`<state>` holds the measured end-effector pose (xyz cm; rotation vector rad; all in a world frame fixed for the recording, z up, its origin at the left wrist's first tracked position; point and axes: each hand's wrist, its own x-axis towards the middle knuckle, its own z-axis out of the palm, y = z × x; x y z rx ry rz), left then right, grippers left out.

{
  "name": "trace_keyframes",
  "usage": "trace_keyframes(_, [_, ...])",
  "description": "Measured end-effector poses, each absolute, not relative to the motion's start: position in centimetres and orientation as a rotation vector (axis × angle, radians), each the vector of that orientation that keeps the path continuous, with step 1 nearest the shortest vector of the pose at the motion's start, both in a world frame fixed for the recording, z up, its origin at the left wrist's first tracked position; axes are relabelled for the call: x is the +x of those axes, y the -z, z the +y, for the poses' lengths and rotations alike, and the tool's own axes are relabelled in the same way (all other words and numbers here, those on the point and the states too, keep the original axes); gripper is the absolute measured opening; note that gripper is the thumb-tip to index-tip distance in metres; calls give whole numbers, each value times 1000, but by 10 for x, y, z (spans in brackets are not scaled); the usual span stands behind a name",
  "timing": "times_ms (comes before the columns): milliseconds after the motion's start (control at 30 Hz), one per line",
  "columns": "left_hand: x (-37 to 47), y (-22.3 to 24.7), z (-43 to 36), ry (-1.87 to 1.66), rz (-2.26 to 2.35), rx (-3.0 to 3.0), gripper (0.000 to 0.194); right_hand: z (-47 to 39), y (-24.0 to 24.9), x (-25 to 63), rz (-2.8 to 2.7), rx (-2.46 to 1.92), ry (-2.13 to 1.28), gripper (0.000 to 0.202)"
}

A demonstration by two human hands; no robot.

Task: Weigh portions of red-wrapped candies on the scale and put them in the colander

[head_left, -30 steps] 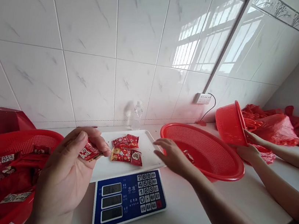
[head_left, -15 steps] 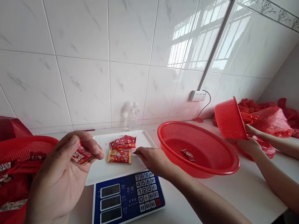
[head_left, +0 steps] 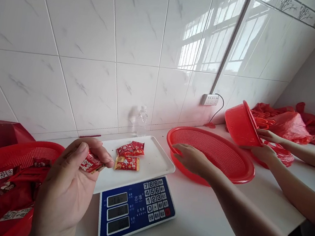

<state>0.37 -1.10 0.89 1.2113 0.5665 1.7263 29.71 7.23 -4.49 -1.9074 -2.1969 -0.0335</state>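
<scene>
My left hand (head_left: 70,187) is curled around a red snack packet (head_left: 91,163) with white lettering, at the left edge of the scale's white tray (head_left: 156,165). Several more red and gold snack packets (head_left: 127,163) lie together on that tray. The scale's blue panel (head_left: 138,209), with keys and three displays, faces me. My right hand (head_left: 191,160) reaches over the near left rim of a large red basket (head_left: 227,165). Its fingers are stretched out toward the left; its palm and part of the basket's inside are hidden.
A red basket (head_left: 50,150) full of red packets stands at left. A clear bottle (head_left: 142,121) is behind the tray. At right, another person's hands (head_left: 264,150) hold a smaller tilted red basket (head_left: 241,124). Red plastic bags (head_left: 291,127) lie beyond, near a wall socket (head_left: 210,99).
My right hand has moved right, from beside the tray's packets to the large basket. The packet seen inside that basket is out of sight. Faint digits show on the displays. My left hand keeps its packet.
</scene>
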Motion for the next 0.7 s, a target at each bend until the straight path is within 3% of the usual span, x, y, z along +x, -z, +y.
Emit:
trace_keyframes(300, [1, -9, -13, -1744, 594, 1204, 16, 138, 52, 209, -2366, -1670, -134, 38])
trace_keyframes(533, [1, -10, -11, -1743, 615, 1204, 17, 161, 64, 184, -2392, -1676, -119, 22])
trace_keyframes(700, [2, -10, -11, -1736, 628, 1199, 17, 154, 64, 190, -2313, -1636, -67, 32])
